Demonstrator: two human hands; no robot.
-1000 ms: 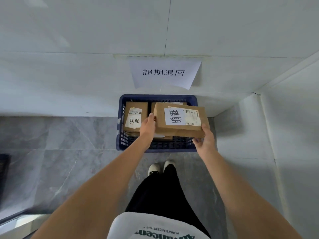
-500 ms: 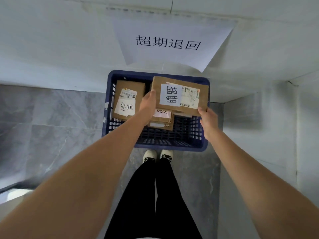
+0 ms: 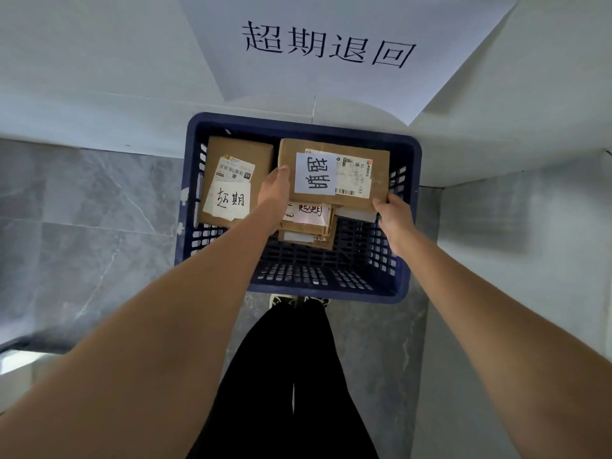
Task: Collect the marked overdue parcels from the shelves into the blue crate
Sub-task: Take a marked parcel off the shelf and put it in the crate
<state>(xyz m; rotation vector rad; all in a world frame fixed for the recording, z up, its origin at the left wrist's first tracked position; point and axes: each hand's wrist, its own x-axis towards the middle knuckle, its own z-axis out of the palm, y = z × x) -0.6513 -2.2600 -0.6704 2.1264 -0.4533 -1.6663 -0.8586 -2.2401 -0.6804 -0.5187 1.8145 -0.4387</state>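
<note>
A blue plastic crate [image 3: 334,288] stands on the floor against the wall. Inside its far right part a flat cardboard parcel [image 3: 372,162] with a white handwritten note and a shipping label is held by both hands. My left hand [image 3: 275,190] grips its left edge and my right hand [image 3: 394,215] grips its near right corner. It sits over a stack of smaller marked parcels [image 3: 309,223]. Another marked cardboard parcel [image 3: 236,180] lies in the crate's left part.
A white paper sign [image 3: 331,51] with black characters hangs on the white wall above the crate. A white wall corner juts out at the right. Grey marble floor spreads to the left. My legs and shoes [image 3: 298,301] are just behind the crate.
Both hands have carried the parcel forward and down, from above the crate's front to inside its far right part over the stack. The camera has leaned closer to the crate.
</note>
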